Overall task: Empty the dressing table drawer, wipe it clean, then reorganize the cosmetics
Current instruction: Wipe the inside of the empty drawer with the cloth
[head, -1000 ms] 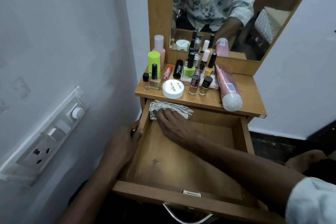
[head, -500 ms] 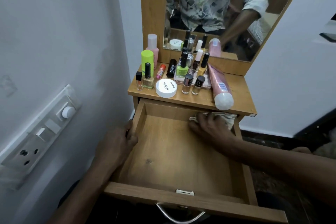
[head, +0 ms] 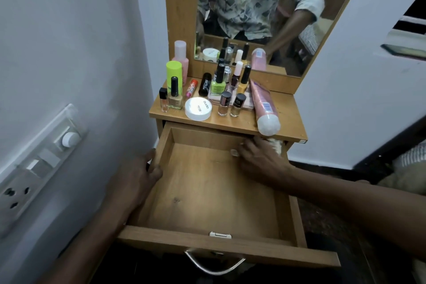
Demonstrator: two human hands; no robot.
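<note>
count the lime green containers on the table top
2. A lime green tube stands at the back left, in front of the pink bottle; a lime green nail polish bottle stands in the middle cluster, right of the black tube. More could hide behind others.
</note>
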